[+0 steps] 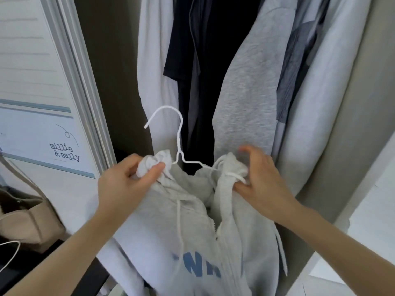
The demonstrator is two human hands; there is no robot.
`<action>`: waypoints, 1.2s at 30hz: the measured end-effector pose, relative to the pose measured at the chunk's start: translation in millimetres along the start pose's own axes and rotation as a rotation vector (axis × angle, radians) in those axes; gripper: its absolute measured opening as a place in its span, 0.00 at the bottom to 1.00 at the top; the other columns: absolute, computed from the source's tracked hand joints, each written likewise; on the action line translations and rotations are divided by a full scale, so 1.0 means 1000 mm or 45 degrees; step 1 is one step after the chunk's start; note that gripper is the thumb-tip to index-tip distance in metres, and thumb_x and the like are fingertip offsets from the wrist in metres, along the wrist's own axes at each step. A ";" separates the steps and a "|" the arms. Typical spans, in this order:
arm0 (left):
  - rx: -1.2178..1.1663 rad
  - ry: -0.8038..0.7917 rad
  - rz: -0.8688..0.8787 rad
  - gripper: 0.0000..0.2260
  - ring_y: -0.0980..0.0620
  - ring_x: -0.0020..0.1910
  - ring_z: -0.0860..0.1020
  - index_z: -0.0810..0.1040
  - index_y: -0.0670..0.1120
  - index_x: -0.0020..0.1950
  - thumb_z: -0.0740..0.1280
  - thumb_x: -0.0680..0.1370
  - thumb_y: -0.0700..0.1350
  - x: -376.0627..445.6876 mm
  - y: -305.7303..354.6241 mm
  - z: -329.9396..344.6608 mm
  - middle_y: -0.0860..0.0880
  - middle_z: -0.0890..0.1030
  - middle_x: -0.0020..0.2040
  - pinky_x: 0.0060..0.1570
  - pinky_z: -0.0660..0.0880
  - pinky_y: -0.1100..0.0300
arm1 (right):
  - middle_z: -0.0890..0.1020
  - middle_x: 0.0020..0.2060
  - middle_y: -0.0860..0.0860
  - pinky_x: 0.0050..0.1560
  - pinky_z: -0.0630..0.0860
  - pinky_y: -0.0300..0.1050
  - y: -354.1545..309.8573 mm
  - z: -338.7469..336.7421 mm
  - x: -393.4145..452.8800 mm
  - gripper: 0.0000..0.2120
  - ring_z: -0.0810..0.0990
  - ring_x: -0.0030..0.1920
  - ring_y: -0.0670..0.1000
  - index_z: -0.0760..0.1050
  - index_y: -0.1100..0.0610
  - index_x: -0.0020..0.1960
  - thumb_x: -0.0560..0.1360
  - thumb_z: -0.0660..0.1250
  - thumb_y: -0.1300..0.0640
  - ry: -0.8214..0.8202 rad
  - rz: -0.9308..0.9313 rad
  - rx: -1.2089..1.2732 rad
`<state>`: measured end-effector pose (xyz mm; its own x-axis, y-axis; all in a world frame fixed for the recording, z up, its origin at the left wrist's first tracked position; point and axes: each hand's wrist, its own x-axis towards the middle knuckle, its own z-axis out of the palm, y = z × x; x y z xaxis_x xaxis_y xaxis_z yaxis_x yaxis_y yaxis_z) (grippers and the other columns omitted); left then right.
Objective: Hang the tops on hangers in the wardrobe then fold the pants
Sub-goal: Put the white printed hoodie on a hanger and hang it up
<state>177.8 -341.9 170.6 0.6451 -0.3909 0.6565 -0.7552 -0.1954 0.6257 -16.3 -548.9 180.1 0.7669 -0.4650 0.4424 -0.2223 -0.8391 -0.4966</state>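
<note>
In the lower middle of the frame I see a light grey zip-up hoodie with blue lettering [192, 242] draped on a thin white wire hanger [179, 144], whose hook rises free at centre frame, not on any rail that I can see. My left hand [126, 182] is left of centre, its fingers [152, 170] and thumb curled round a bunched wad of the hoodie's shoulder fabric at the hanger's left arm. My right hand [263, 184] is right of centre; the thumb pinches the hoodie's other shoulder and a white drawstring [236, 176] against the hand, while the upper fingers are blurred, so I cannot tell how they lie.

Behind the hoodie, filling the upper middle of the frame, clothes hang in the wardrobe: a pale white garment [154, 60], a black top [205, 60], a grey fleece sweatshirt [250, 86] and a blue-grey shirt [297, 77]. At the left edge stands a white sliding door with printed script [64, 151], and below it, in the lower left, a beige bag [27, 221] with a white cable [10, 256] beside it.
</note>
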 end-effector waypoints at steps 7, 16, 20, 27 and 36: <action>-0.101 0.028 0.101 0.21 0.53 0.27 0.67 0.74 0.47 0.33 0.67 0.70 0.66 0.014 0.019 -0.007 0.50 0.70 0.27 0.32 0.65 0.57 | 0.79 0.37 0.61 0.38 0.68 0.47 0.000 -0.011 0.011 0.15 0.72 0.36 0.47 0.72 0.62 0.41 0.79 0.58 0.51 -0.387 -0.021 0.121; 0.166 -0.229 0.130 0.28 0.53 0.25 0.68 0.70 0.46 0.32 0.60 0.70 0.71 0.027 0.017 -0.026 0.53 0.68 0.25 0.32 0.65 0.57 | 0.83 0.38 0.50 0.42 0.73 0.35 -0.028 -0.022 0.029 0.05 0.77 0.39 0.41 0.80 0.58 0.45 0.70 0.73 0.63 -0.236 -0.141 0.543; -0.326 -0.102 -0.397 0.27 0.53 0.29 0.71 0.78 0.45 0.30 0.73 0.59 0.70 0.036 -0.011 -0.060 0.49 0.73 0.28 0.36 0.67 0.56 | 0.84 0.51 0.43 0.52 0.76 0.35 -0.001 -0.059 0.037 0.17 0.81 0.53 0.40 0.80 0.50 0.54 0.66 0.76 0.52 -0.598 -0.107 0.379; -0.453 0.061 -0.548 0.18 0.56 0.30 0.78 0.83 0.53 0.31 0.77 0.56 0.67 0.037 -0.019 -0.069 0.55 0.80 0.28 0.37 0.72 0.58 | 0.84 0.48 0.53 0.54 0.76 0.56 -0.011 -0.055 0.036 0.41 0.81 0.49 0.55 0.78 0.59 0.52 0.62 0.61 0.22 -0.702 0.002 0.044; -0.239 -0.065 -0.349 0.26 0.49 0.31 0.67 0.67 0.37 0.33 0.70 0.74 0.58 0.050 -0.024 -0.083 0.42 0.67 0.30 0.37 0.64 0.55 | 0.84 0.43 0.54 0.44 0.78 0.49 -0.039 -0.062 0.038 0.17 0.83 0.44 0.55 0.80 0.55 0.48 0.71 0.66 0.42 -0.598 -0.089 0.398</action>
<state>237.5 -282.5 223.5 0.8113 -0.3918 0.4340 -0.5166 -0.1326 0.8459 -15.8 -551.6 262.4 0.9747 -0.1760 0.1375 -0.0279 -0.7067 -0.7070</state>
